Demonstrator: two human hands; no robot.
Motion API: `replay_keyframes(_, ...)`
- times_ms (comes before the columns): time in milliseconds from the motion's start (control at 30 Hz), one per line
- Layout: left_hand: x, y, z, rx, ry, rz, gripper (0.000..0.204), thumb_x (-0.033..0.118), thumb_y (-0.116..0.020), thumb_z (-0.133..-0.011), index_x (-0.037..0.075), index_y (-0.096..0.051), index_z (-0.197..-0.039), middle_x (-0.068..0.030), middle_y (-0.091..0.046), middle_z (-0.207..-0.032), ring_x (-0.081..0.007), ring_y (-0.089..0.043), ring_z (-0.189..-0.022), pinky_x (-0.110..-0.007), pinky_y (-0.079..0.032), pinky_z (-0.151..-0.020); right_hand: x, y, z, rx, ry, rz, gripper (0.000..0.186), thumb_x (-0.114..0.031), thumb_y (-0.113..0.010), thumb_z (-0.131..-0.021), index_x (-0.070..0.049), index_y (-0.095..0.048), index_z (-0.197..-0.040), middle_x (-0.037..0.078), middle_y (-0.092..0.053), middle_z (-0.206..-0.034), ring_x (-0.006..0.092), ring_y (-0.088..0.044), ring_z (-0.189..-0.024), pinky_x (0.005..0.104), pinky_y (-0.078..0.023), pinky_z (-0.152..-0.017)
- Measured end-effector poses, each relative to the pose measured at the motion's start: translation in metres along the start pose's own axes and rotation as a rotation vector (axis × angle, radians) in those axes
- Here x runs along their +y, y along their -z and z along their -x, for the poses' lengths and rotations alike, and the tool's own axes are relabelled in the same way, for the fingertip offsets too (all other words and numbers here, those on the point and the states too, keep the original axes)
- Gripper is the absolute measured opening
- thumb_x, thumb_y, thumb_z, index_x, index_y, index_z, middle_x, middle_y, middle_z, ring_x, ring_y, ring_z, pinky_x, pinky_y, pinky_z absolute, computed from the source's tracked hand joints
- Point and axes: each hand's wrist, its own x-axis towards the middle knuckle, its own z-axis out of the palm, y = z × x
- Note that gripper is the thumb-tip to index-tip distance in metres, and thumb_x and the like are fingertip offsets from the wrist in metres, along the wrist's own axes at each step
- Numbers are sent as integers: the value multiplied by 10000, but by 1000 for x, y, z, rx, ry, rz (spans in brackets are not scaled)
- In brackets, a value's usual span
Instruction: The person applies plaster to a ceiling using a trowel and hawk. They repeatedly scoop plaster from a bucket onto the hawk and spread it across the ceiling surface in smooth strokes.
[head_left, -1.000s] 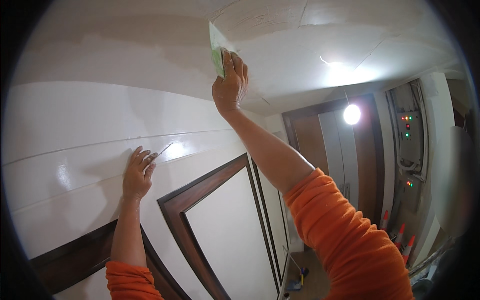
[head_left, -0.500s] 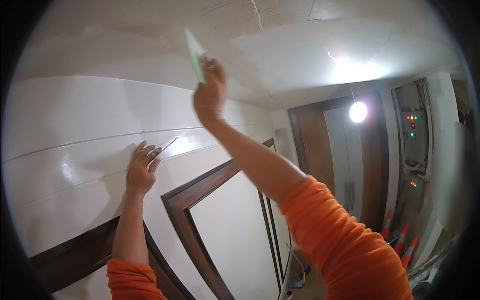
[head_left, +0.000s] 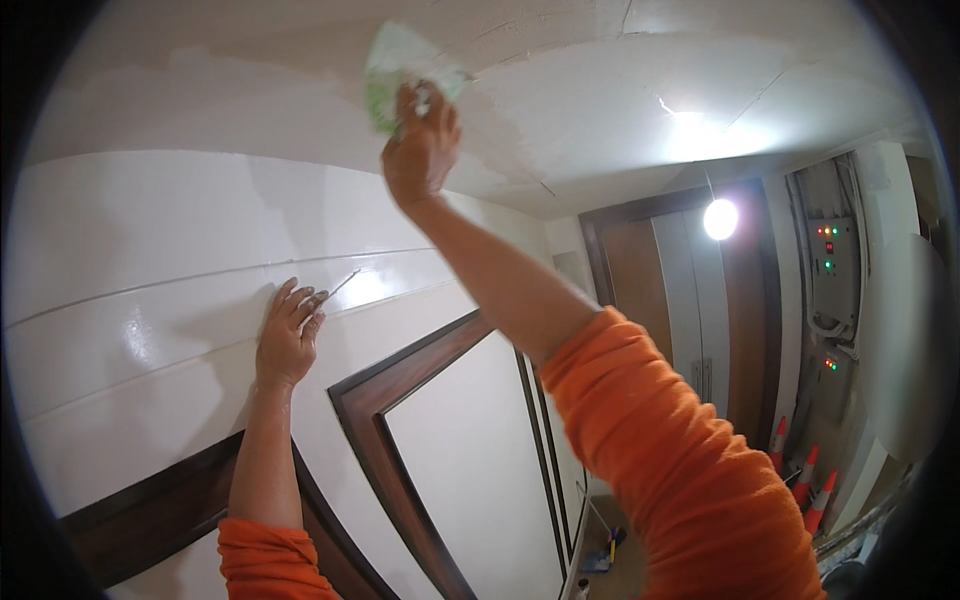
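Note:
My right hand [head_left: 422,150] is raised to the ceiling and grips a pale green, translucent plastic spreader [head_left: 395,65]. The spreader's broad face shows, slightly blurred, close to the ceiling [head_left: 270,75]; I cannot tell how firmly its edge touches. Lower on the left, my left hand [head_left: 288,340] rests its fingertips on the glossy white wall [head_left: 130,225]. Between its thumb and fingers is a thin, straight tool [head_left: 345,284], seen nearly edge-on and pointing up to the right. Its exact kind does not show. Beige patches and rough lines of filler mark the ceiling around the spreader.
A lit bulb [head_left: 720,219] hangs from the ceiling at right, before a brown and grey door [head_left: 680,290]. Dark wood frames [head_left: 370,420] trim the wall below my hands. A control box with lights [head_left: 830,265] and orange-white cones [head_left: 803,478] stand at far right.
The spreader has turned from nearly edge-on to showing its broad face, and my right hand has tilted with it. My left hand stays at the same place on the wall.

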Motion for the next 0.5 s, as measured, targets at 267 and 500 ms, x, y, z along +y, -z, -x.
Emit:
replay_keyframes(267, -4, 7, 6, 27, -20, -17, 252, 155, -631, -924, 104, -707, -1159, -84, -650, -1223, -317, -467, -1328, -439, -401, -1096, 48, 64, 8, 29, -200, -292, 541, 73, -589, -825, -108, -586, -1335, 143, -555, -1341, 330, -483, -1286, 449, -390, -1072)
replay_keyframes(500, -4, 2, 4, -7, 20, -4, 246, 171, -625, -928, 106, -706, -1151, -79, -644, -1239, -313, -463, -1334, -436, -404, -1097, 174, 194, -190, 522, -309, -99, 406, 53, -552, -861, 62, -538, -1266, 221, -621, -1160, 358, -618, -1063, 435, -475, -936)
